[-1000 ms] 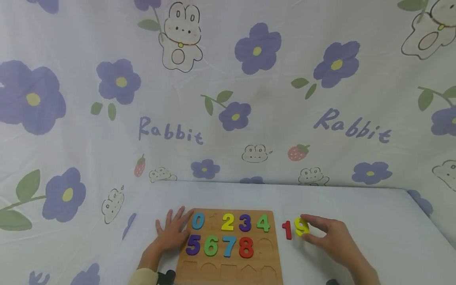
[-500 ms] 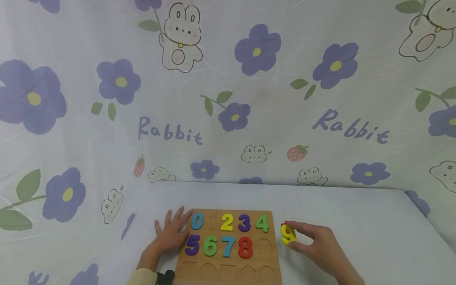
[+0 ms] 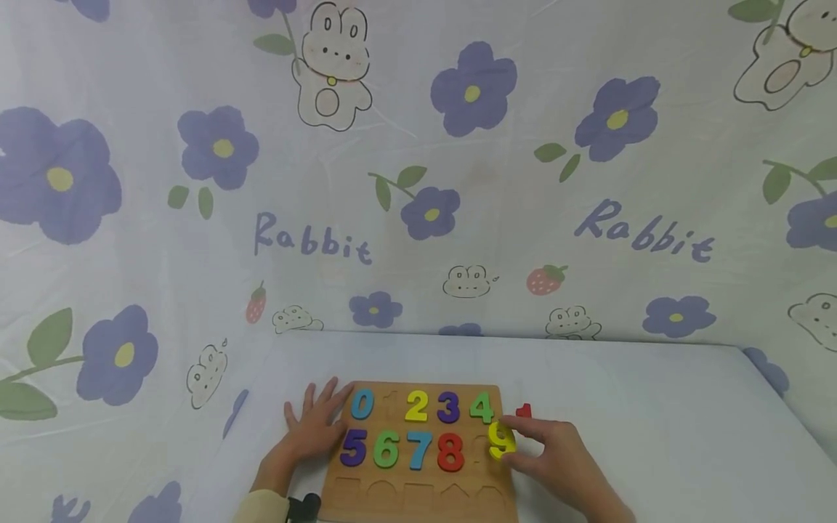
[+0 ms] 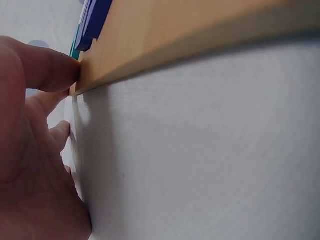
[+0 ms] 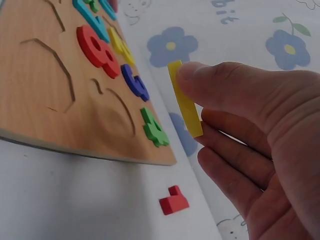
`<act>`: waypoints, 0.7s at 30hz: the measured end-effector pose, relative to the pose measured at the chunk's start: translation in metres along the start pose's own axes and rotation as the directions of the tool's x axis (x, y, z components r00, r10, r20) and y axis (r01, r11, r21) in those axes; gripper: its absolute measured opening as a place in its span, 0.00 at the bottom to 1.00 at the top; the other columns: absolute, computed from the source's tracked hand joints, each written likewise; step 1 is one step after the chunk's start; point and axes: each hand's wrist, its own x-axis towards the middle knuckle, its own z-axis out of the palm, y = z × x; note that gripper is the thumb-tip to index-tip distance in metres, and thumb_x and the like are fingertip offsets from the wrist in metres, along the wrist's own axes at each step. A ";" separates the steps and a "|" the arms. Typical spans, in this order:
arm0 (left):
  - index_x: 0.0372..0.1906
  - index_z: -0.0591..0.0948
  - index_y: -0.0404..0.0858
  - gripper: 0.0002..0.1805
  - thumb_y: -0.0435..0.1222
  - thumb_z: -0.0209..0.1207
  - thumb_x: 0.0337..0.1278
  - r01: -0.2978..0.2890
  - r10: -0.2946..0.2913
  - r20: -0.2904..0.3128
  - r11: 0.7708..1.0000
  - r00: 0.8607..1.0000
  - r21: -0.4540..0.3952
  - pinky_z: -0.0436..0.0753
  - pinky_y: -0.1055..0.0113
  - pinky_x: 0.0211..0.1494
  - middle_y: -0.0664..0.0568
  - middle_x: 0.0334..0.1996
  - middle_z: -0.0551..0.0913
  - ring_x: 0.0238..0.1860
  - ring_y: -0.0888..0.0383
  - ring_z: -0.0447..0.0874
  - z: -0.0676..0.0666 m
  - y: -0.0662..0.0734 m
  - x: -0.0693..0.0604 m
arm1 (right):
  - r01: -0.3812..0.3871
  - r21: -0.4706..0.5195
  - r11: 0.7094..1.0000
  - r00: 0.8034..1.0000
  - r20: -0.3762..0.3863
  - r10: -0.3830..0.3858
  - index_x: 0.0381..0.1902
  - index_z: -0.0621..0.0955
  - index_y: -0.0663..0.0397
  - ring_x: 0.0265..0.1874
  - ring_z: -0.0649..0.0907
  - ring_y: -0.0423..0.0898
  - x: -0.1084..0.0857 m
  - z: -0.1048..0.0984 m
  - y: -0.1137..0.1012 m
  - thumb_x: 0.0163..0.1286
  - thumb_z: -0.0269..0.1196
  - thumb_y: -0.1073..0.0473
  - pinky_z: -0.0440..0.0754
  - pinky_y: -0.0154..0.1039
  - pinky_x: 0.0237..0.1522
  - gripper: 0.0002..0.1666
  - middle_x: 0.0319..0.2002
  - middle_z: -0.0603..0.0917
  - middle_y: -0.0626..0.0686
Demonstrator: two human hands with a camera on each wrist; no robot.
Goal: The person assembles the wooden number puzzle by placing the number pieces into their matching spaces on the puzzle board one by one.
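Note:
My right hand pinches a yellow number 9 piece between thumb and fingers, over the right edge of a wooden number puzzle board. In the right wrist view the yellow 9 is seen edge-on, raised above the board. The 9-shaped recess lies beside the red 8. My left hand has its fingers spread and rests at the board's left edge. In the left wrist view its thumb touches the board's edge.
A red number 1 piece lies on the white table right of the board, partly hidden by my right hand. Several coloured numbers sit in the board, including a green 4. Behind the table hangs a flowered cloth.
My right hand has carried the yellow 9 leftward, past the red 1, to over the board's right edge. The left hand stays in place.

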 end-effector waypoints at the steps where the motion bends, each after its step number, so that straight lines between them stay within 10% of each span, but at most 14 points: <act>1: 0.87 0.66 0.50 0.39 0.41 0.55 0.72 0.000 0.000 -0.002 1.000 1.000 0.001 0.15 0.18 0.75 0.39 0.90 0.51 0.88 0.24 0.29 0.000 0.000 0.000 | 0.004 0.002 1.000 1.000 0.006 -0.004 0.61 0.91 0.45 0.61 0.90 0.54 0.001 0.002 0.000 0.60 0.83 0.58 0.86 0.62 0.67 0.29 0.58 0.93 0.46; 21: 0.87 0.66 0.51 0.40 0.40 0.55 0.70 0.008 -0.008 -0.001 1.000 1.000 0.001 0.17 0.18 0.76 0.39 0.90 0.52 0.88 0.24 0.30 -0.002 0.003 -0.003 | 0.042 -0.068 0.997 0.992 0.118 -0.033 0.62 0.90 0.47 0.61 0.89 0.52 0.010 0.034 0.004 0.62 0.82 0.57 0.89 0.56 0.64 0.29 0.61 0.92 0.50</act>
